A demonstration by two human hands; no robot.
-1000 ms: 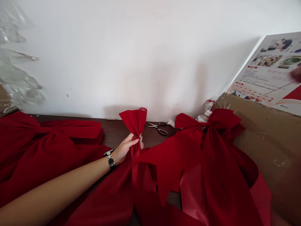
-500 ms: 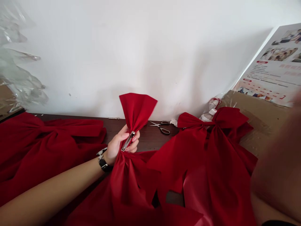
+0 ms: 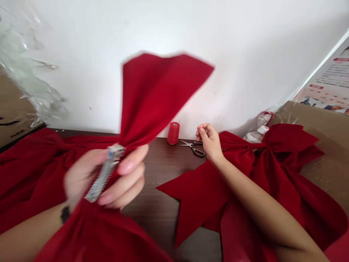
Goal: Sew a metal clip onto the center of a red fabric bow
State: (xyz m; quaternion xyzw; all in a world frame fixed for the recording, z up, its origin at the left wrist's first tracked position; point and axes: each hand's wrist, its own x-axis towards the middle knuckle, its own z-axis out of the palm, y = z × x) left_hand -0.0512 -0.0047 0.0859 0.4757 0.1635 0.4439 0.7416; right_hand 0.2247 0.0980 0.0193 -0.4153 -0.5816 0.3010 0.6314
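My left hand (image 3: 109, 178) is raised close to the camera, closed round the gathered middle of a red fabric piece (image 3: 158, 91) that fans out above it. A silver metal clip (image 3: 105, 173) is clamped across the gather between my fingers. My right hand (image 3: 208, 142) reaches to the back of the table, fingertips pinched together just right of a red thread spool (image 3: 173, 133) and above a pair of scissors (image 3: 195, 149). What the pinch holds is too small to see.
A finished red bow (image 3: 286, 171) lies under my right arm, another red bow (image 3: 32, 163) at the left. The dark wooden table (image 3: 160, 203) meets a white wall. Crumpled clear plastic (image 3: 29, 83) sits far left; cardboard (image 3: 327, 127), a poster (image 3: 329, 87) and a white bottle (image 3: 255, 135) far right.
My left hand has lifted the clipped red fabric up and toward the camera. My right arm has come into view and reached to the scissors. The red spool now shows.
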